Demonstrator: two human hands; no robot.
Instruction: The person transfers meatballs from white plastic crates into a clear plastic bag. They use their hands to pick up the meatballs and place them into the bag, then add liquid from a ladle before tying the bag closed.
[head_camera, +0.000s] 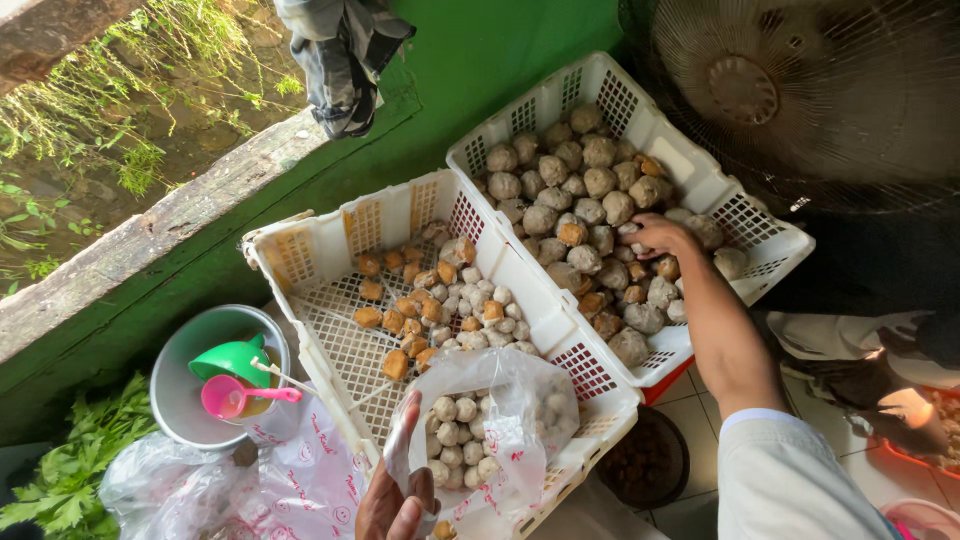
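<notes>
My left hand (393, 503) holds up a clear plastic bag (520, 400) by its rim; the bag has several small pale meatballs (455, 440) in it and rests on the near white basket (310, 250). That basket holds small meatballs (480, 310) and brown fried pieces (385, 320). My right hand (657, 234) reaches into the far white basket (690, 165), which is full of large grey meatballs (585, 180). Its fingers curl around one large meatball (628, 232) near the basket's right side.
A metal bowl (180, 400) with a green funnel (232, 358) and a pink scoop (228, 396) stands at the left, beside leafy greens (60, 470) and printed plastic bags (290, 480). A dark fan (800, 90) sits at the top right. A green wall ledge (200, 270) runs behind the baskets.
</notes>
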